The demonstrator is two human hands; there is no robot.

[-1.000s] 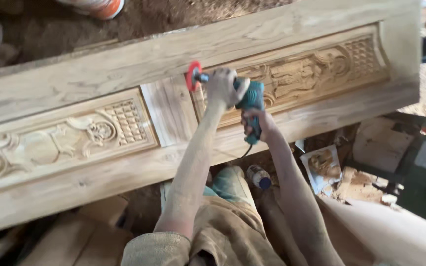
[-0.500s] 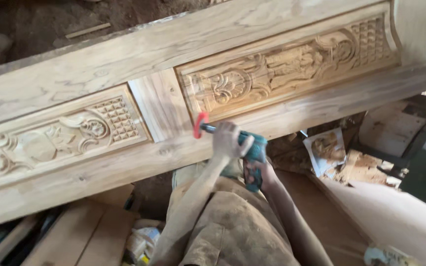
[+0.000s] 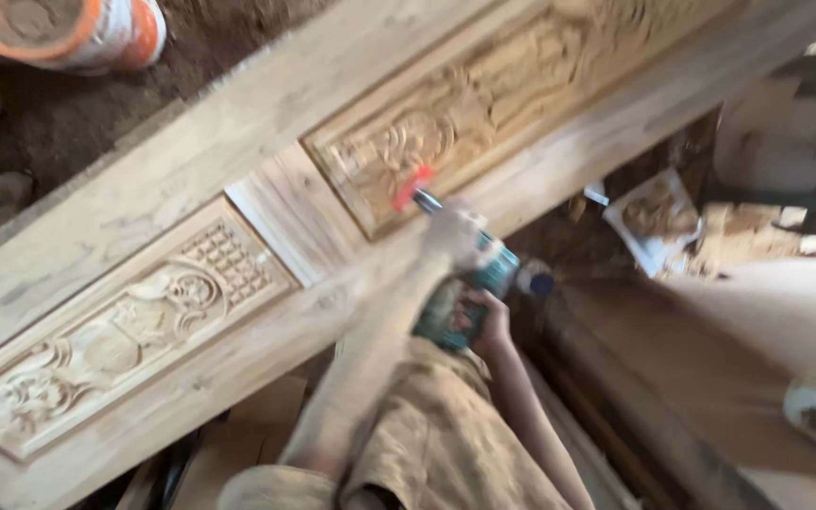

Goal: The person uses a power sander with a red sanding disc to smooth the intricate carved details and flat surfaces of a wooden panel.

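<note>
A long carved wooden door (image 3: pixel 172 189) lies across the view, with two recessed panels of ornate relief. A teal power grinder (image 3: pixel 469 288) with a red disc (image 3: pixel 412 188) sits over the lower left corner of the right-hand panel (image 3: pixel 484 113). My left hand (image 3: pixel 457 236) grips the front of the grinder near the disc. My right hand (image 3: pixel 488 326) holds its rear body, closer to me. My arms and the tool are blurred by motion.
An orange and white shoe (image 3: pixel 68 33) rests on the dirt floor at the top left. A paper sheet with a carved pattern (image 3: pixel 654 217) lies at the right among wood scraps. A pale plank (image 3: pixel 767 321) runs along the lower right.
The view has swung, so the door now tilts up to the right. The grinder moved from the right panel down to the lower rail, then back up to the panel's corner.
</note>
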